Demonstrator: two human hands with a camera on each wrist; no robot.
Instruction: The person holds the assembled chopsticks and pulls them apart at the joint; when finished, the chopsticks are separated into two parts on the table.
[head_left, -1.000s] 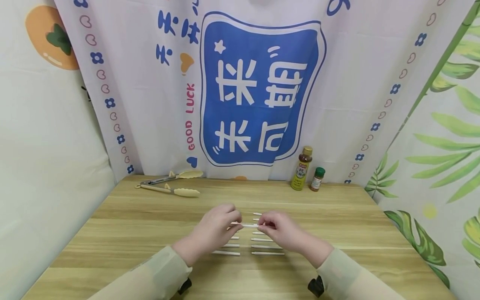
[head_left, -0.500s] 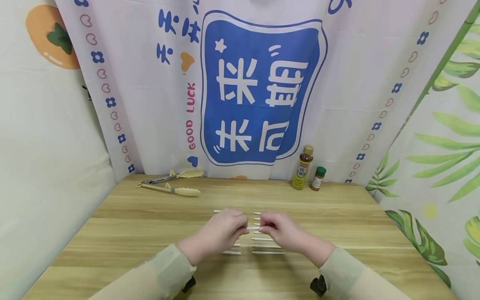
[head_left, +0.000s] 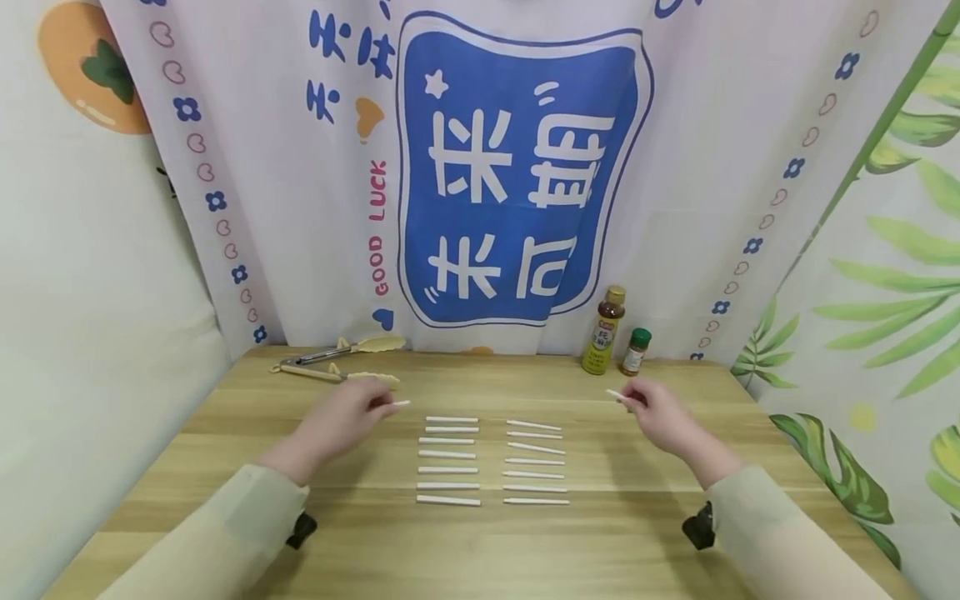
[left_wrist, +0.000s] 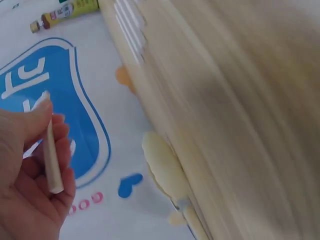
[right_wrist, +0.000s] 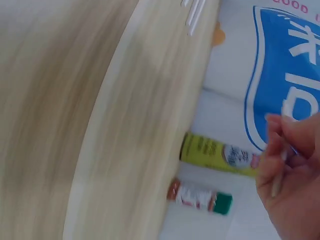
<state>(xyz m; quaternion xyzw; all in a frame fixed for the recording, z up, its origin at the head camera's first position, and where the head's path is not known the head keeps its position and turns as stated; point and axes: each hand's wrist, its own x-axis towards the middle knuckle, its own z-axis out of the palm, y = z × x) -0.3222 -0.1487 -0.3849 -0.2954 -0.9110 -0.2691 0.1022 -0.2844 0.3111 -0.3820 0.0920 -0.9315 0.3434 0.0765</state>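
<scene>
My left hand (head_left: pixel 333 425) is raised at the table's back left and pinches a slim white stick (left_wrist: pixel 53 165) between thumb and fingers; its blunt, flat end shows in the left wrist view. To the right, my right hand (head_left: pixel 667 418) grips another slim white stick (head_left: pixel 616 395), partly hidden by the fingers. Between the hands, two columns of white sticks lie on the wooden table (head_left: pixel 480 550). Those in the left column (head_left: pixel 447 456) look even in width; those in the right column (head_left: pixel 535 462) have a narrower left end.
Cream-tipped tongs (head_left: pixel 375 344) lie spread at the back left, partly behind my left hand. A yellow-labelled bottle (head_left: pixel 600 342) and a small green-capped jar (head_left: pixel 635 352) stand at the back right. A printed cloth (head_left: pixel 690 208) hangs behind the table.
My hands were close together over the sticks, with a white stick between them. Now they are far apart, left hand to the left, right hand to the right, each holding a white stick.
</scene>
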